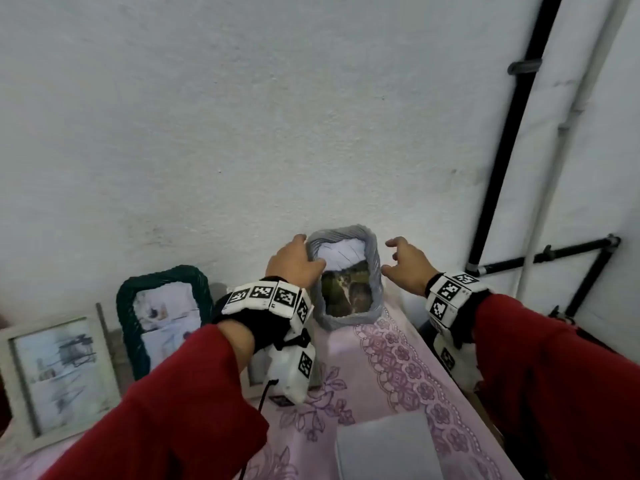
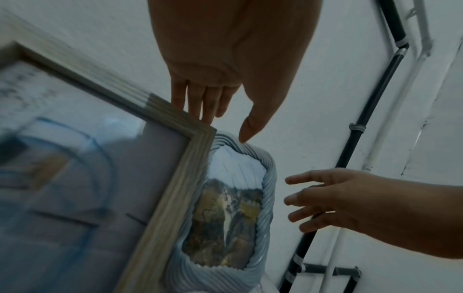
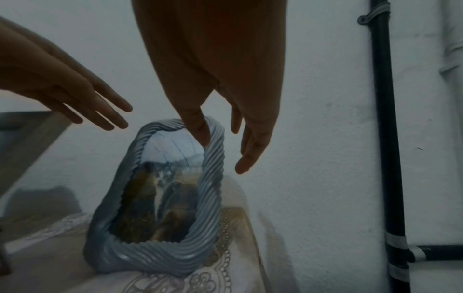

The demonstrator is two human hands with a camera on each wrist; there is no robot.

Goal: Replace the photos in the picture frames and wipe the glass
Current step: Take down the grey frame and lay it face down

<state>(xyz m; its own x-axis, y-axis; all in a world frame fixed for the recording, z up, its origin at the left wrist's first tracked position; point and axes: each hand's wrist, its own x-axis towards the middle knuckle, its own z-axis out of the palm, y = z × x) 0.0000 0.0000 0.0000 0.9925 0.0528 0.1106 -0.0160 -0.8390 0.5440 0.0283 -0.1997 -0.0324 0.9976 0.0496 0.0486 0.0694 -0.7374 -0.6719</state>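
A grey ribbed picture frame (image 1: 375, 271) with a photo of cats leans upright against the wall at the back of the table. My left hand (image 1: 311, 251) is at its top left corner. In the left wrist view the fingers are straight, and the left hand (image 2: 225, 128) has its thumb tip on the grey frame's (image 2: 268, 198) top rim. My right hand (image 1: 387, 256) hovers spread just right of the frame. In the right wrist view the right hand (image 3: 223, 156) has its thumb in front of the grey frame's (image 3: 213, 188) top right corner; whether they touch is unclear.
A green ribbed frame (image 1: 128, 306) and a white wooden frame (image 1: 10, 375) lean on the wall to the left. A pale wood frame (image 2: 175, 178) stands under my left wrist. A grey sheet (image 1: 384, 448) lies on the pink tablecloth (image 1: 381, 368). Black pipes (image 1: 512, 133) run down the right wall.
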